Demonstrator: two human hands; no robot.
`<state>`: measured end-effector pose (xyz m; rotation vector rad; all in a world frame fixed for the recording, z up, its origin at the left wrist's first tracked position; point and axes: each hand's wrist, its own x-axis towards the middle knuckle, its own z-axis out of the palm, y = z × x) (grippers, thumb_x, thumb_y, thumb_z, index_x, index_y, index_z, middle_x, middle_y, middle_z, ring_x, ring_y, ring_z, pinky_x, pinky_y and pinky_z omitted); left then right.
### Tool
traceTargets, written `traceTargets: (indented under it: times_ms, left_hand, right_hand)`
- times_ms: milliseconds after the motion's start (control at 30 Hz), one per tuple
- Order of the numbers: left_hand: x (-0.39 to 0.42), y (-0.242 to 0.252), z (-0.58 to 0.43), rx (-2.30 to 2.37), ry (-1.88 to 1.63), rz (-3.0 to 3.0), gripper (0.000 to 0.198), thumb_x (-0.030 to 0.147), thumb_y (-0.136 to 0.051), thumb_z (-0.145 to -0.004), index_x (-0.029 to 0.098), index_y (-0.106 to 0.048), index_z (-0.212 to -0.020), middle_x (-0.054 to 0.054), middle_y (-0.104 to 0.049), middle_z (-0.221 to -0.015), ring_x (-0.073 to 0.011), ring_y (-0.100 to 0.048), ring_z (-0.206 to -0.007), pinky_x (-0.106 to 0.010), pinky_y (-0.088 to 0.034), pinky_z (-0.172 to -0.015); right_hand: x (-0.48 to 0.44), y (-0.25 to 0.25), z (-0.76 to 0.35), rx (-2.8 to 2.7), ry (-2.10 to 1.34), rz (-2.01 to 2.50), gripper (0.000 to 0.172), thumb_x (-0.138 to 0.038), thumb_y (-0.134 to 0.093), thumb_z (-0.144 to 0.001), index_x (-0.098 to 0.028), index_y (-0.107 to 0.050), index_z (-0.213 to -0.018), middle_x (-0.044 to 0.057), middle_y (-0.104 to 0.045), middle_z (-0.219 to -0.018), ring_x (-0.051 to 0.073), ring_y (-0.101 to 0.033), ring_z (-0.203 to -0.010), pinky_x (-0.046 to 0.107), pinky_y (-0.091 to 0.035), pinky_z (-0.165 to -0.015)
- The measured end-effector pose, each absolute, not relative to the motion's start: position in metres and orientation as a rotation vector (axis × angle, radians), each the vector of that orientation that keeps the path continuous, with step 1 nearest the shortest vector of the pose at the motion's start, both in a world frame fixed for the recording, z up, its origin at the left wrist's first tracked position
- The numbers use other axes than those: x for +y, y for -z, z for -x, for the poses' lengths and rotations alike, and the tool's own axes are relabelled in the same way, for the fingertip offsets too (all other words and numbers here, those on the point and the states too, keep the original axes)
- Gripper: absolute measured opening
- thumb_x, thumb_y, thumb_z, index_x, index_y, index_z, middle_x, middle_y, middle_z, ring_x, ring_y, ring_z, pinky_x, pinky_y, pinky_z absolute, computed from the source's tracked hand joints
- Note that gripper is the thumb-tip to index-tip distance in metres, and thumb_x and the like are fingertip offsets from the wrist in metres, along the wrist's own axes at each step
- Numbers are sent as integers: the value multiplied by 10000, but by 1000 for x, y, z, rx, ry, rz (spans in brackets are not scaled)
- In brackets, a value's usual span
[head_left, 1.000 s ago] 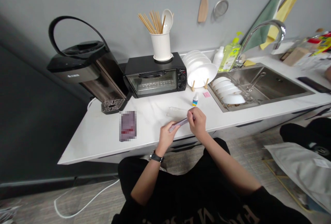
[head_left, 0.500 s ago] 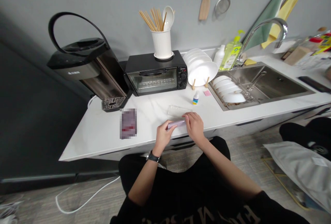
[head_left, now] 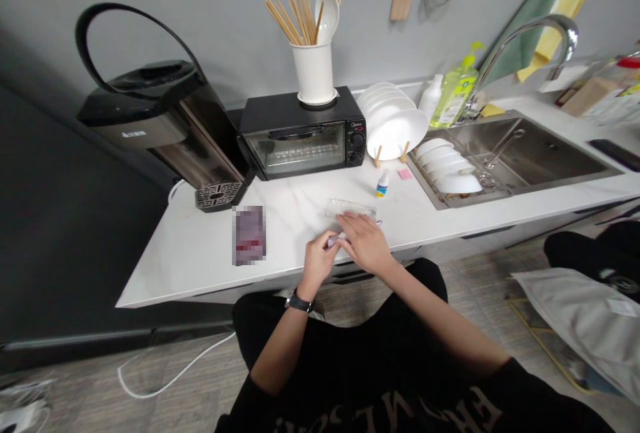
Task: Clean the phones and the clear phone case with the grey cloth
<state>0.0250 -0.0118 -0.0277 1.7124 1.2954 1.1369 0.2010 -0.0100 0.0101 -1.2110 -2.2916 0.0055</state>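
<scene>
A slim purple phone [head_left: 336, 239] lies low over the near edge of the white table [head_left: 200, 253], held between both hands. Only its left end and a thin tip at the right show; the rest is hidden under the right hand. Its long axis runs roughly left to right along the table's edge, the right end a little farther from the person than the left.

The left hand [head_left: 318, 262] has its grip closed on the left end of the phone, thumb and fingers pinched around it; a dark watch [head_left: 299, 301] sits on that wrist. The right hand [head_left: 364, 245] lies flat over the middle and right part of the phone, fingers spread and pointing left, pressing on it from above rather than wrapped round it; how the thumb sits below cannot be told.

Just beyond the right hand's fingertips a clear case [head_left: 351, 208] lies flat on the table, long side parallel to the phone. Farther back stands a small dropper bottle [head_left: 382, 184] with a pink note [head_left: 405, 174] beside it. To the left lies a blurred purple packet [head_left: 249, 235]. At the back stand a toaster oven [head_left: 303, 133], a rack of white plates [head_left: 395, 128] and the sink [head_left: 525, 156].
</scene>
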Motion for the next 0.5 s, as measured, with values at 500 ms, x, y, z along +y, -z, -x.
traceTargets:
  times_ms: [500]
  left_hand:
    - [-9,36,-18,1192,-1262,-1838,156,204,-568,-811,167,-627,-672,3,-611,-615,-140,-503,-571,-253,-435,-586]
  right_hand:
    - [-27,-12,-154,-2343,-58,1120,795,-533,-483,-1037,-3,-301,-1600,225,-456,-1593,321,-381,-1500,485,-322,-1221]
